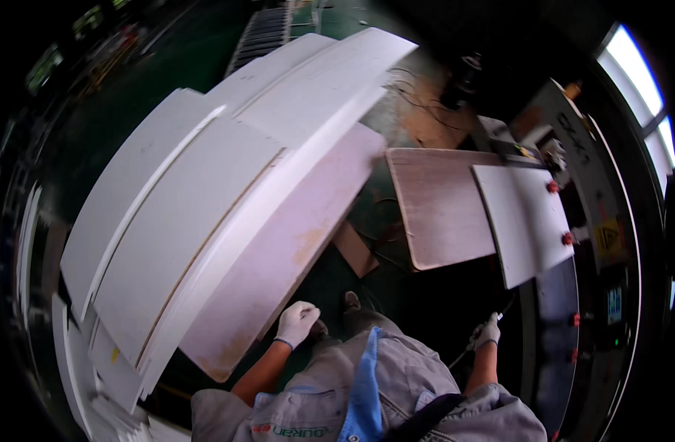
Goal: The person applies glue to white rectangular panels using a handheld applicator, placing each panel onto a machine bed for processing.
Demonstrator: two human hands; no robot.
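Observation:
My left hand (298, 323), in a white knit glove, is closed with its fingers curled in; nothing shows in it. It hovers beside the near edge of a long pale pink board (278, 254) with yellowish stains. To the right, my right hand (488, 333), also gloved, is closed around a slim tool that looks like an air blow gun (500, 316). Only its light tip shows past the fingers, and a thin hose (459, 359) trails below. Beyond this hand, a white panel (525, 221) rests partly over a pinkish-brown board (444, 210) with rounded corners.
Large white panels (194, 210) are stacked on the pink board at left. A machine (595, 184) with red knobs (567, 239) and a small lit screen (614, 305) stands at right. A brown offcut (354, 249) and loose cables (426, 96) lie on the floor. A roller conveyor (260, 37) is at the back.

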